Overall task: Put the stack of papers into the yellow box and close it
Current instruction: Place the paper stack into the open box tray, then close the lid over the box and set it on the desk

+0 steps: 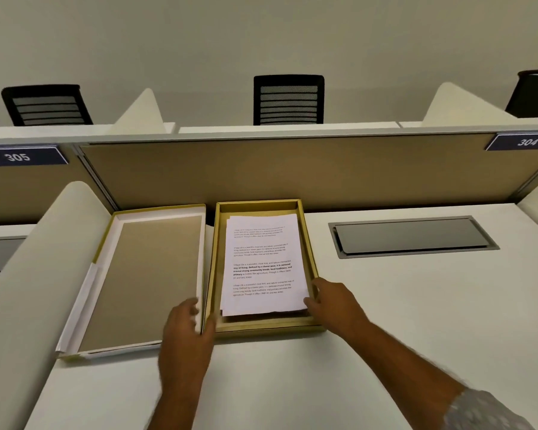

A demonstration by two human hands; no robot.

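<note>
The yellow box [312, 262] lies open on the white desk, against the tan partition. Inside it rests the stack of papers [263, 265], printed side up and slightly askew. The box lid [146, 280] lies upside down to the left, its brown inner face showing. My left hand [185, 328] grips the lid's near right corner, thumb wedged between lid and box. My right hand [334, 302] rests at the box's near right corner, fingertips touching the edge of the paper stack.
A grey cable hatch [413, 235] is set in the desk to the right of the box. A white curved divider [41, 274] bounds the desk on the left. The tan partition [292, 172] stands behind, with black chairs beyond it.
</note>
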